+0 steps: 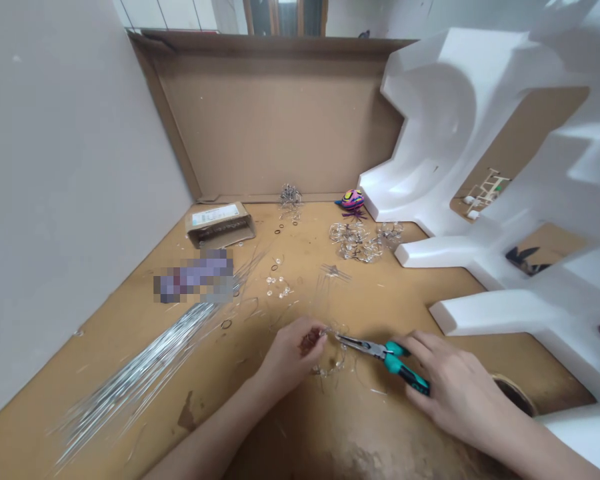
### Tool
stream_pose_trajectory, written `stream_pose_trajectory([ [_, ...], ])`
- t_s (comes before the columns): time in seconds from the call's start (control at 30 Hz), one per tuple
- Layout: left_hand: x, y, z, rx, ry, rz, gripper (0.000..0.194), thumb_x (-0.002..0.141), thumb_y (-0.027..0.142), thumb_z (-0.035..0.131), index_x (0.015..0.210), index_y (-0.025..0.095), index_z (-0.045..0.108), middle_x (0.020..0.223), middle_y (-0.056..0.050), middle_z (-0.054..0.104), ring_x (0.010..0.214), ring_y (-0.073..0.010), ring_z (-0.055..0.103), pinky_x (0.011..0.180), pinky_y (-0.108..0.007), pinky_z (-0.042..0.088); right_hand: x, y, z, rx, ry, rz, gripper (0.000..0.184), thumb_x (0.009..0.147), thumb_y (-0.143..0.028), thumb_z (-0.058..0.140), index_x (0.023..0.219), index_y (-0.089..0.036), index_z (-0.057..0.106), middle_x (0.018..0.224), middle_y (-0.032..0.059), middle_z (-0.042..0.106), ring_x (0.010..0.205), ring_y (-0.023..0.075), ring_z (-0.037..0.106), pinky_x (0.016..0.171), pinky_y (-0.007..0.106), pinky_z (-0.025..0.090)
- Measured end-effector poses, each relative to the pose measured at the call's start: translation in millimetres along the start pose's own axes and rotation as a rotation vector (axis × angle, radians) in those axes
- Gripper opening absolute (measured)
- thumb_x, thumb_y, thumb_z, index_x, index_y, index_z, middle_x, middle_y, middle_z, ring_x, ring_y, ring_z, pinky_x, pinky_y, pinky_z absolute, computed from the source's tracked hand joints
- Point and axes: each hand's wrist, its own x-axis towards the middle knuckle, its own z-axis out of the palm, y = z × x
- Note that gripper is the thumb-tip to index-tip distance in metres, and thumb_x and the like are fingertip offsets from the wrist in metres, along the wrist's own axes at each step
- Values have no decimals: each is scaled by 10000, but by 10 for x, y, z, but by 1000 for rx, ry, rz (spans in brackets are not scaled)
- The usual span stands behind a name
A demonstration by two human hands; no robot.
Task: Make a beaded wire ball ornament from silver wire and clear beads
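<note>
My right hand (450,383) is wrapped round the green and black handles of long-nose pliers (367,345). Their slim jaws point left, towards the fingertips of my left hand (295,350). That hand is closed, thumb and fingers pinching a thin wire piece (327,331) beside the plier tips. Whether the jaws touch the wire I cannot tell. A reddish-brown patch shows inside the curled left fingers, too unclear to name. Below the plier tips, a loop of bent wire (330,367) lies close to both hands.
A bundle of straight wires (150,370) lies at left, near an open cardboard box (220,227). Bent wire shapes (357,241) sit behind the pliers, with clear beads (279,287) left of them. White moulded foam (460,133) stands at right; a cardboard wall (290,120) rises at the back.
</note>
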Motion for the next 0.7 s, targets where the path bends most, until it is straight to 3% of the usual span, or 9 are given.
stream_pose_trajectory([
  [0.4, 0, -21, 6, 32, -3, 61, 115, 778, 186, 493, 833, 168, 592, 668, -6, 580, 586, -102, 516, 561, -202, 414, 124, -54, 110, -161, 96, -94, 355, 744, -264, 515, 1082, -158, 524, 948, 106, 586, 829, 232, 546, 686, 349, 453],
  [0.7, -10, -14, -4, -39, -13, 51, 127, 788, 208, 494, 842, 172, 602, 673, -10, 601, 599, -106, 545, 569, -202, 435, 150, -33, 142, -146, 141, -116, 339, 751, -295, 516, 1060, -157, 540, 945, 108, 597, 816, 220, 551, 695, 336, 445],
])
